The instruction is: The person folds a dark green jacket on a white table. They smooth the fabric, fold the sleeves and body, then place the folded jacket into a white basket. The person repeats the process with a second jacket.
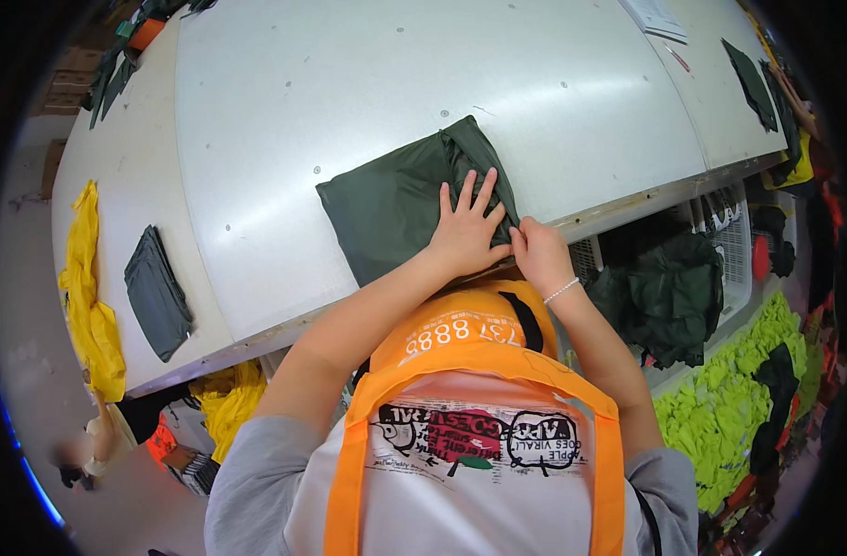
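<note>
A folded piece of dark green, slightly shiny fabric (377, 208) lies at the near edge of the white table, with a narrow folded strip along its right side. My left hand (465, 227) presses on this fabric near the strip, palm down and fingers spread. Just to its right, my right hand (540, 255) pinches the fabric's lower right corner at the table edge. The fingertips of my right hand are partly hidden by the fold. Whether the fabric is a finished garment, I cannot tell.
The pale table (284, 120) spans the view. On its left lie a dark folded bundle (157, 292) and yellow fabric (92, 287). Papers (655, 18) lie far right. Below the right edge are a white crate (737, 246) with dark green fabric and a lime-green pile (729, 426).
</note>
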`<action>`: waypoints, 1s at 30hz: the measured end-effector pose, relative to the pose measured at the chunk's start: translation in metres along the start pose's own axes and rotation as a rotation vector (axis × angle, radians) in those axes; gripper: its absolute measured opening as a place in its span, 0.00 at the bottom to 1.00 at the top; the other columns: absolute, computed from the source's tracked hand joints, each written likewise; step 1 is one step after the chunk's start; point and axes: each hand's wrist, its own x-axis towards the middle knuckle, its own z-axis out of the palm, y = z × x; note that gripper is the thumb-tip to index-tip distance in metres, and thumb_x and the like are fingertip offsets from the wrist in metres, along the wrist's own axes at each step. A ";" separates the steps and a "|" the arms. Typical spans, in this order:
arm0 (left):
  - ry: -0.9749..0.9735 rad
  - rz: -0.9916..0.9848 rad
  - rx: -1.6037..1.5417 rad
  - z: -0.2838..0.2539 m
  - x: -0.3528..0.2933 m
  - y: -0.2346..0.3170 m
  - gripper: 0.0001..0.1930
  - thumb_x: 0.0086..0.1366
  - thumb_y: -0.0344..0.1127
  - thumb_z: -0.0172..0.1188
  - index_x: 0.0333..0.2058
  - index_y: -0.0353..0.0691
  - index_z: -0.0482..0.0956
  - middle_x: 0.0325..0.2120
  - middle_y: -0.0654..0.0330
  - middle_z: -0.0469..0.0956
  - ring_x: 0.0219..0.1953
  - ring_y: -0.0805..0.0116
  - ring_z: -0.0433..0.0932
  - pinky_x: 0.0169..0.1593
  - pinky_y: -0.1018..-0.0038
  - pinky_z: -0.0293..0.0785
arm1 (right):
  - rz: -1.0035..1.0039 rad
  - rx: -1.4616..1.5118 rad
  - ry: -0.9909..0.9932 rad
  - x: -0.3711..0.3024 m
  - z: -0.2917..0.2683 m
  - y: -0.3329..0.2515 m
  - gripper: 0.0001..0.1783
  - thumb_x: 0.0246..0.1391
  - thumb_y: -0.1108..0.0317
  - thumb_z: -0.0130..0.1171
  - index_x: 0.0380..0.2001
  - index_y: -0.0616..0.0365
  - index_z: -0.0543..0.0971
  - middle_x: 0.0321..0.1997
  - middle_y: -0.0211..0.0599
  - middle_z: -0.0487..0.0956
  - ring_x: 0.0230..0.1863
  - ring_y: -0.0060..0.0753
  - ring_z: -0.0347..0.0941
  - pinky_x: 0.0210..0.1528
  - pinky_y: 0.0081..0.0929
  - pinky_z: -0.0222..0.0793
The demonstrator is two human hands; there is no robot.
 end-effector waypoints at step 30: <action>0.236 -0.216 0.220 -0.010 0.004 -0.089 0.29 0.61 0.56 0.51 0.59 0.51 0.67 0.66 0.54 0.51 0.66 0.50 0.51 0.64 0.45 0.46 | -0.372 -0.303 0.031 0.118 0.033 -0.048 0.07 0.49 0.73 0.51 0.33 0.58 0.74 0.29 0.43 0.76 0.32 0.48 0.77 0.31 0.39 0.74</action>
